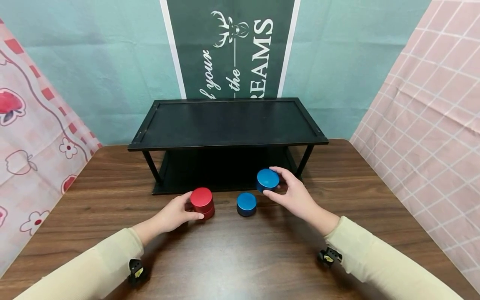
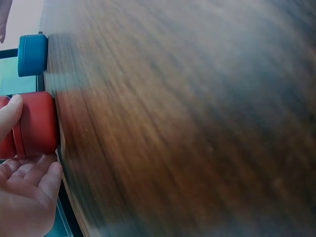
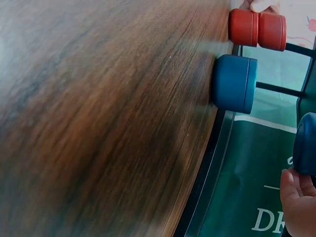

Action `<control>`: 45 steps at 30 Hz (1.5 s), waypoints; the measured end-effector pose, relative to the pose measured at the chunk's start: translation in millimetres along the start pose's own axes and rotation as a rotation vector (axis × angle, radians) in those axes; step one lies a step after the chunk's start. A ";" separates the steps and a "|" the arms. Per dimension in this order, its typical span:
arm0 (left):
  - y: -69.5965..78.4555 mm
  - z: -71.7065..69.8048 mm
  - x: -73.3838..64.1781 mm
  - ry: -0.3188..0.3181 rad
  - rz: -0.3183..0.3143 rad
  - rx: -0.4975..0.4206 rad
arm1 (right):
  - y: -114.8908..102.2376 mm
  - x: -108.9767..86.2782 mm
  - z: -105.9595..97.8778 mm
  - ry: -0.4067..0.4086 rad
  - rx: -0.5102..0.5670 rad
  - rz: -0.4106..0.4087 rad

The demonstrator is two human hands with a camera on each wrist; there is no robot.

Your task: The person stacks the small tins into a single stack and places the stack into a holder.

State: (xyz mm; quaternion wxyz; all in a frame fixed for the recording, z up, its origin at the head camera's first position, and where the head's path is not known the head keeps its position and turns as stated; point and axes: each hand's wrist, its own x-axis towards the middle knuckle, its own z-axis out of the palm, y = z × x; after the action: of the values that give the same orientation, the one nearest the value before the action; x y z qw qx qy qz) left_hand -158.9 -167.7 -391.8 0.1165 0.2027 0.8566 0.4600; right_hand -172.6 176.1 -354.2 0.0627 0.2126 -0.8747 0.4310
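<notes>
Two red round tins stand one on the other: the upper tin (image 1: 201,197) sits on the lower tin (image 1: 210,213), which rests on the table. My left hand (image 1: 174,214) pinches the upper red tin between thumb and fingers. Right of that stack, a blue round tin (image 1: 246,204) stands alone on the wood. My right hand (image 1: 298,200) grips a second blue tin (image 1: 268,179) by its sides. In the right wrist view this raised blue tin (image 3: 306,143) is partly cut off by the frame's edge, held above the table's level.
Behind the tins stands a black two-level rack (image 1: 228,125), its lower shelf (image 1: 221,171) close to them. The wooden table (image 1: 225,258) stretches toward me. Cloths hang around it: a teal one (image 1: 93,75) behind, pink ones (image 1: 431,137) at the sides.
</notes>
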 end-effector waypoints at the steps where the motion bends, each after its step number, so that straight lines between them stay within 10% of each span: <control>1: 0.0 0.3 0.2 0.001 0.000 0.002 | -0.8 0.4 0.7 -0.002 0.001 -0.003; 45: -4.7 -13.1 -0.1 -0.044 0.027 0.023 | -21.7 17.2 34.2 -0.056 0.036 -0.095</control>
State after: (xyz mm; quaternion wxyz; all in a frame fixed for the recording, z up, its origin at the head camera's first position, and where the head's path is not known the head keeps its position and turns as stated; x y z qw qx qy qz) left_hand -164.9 -179.7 -388.5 0.1266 0.2256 0.8563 0.4470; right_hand -176.3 132.3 -354.6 0.0548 0.2672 -0.8572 0.4369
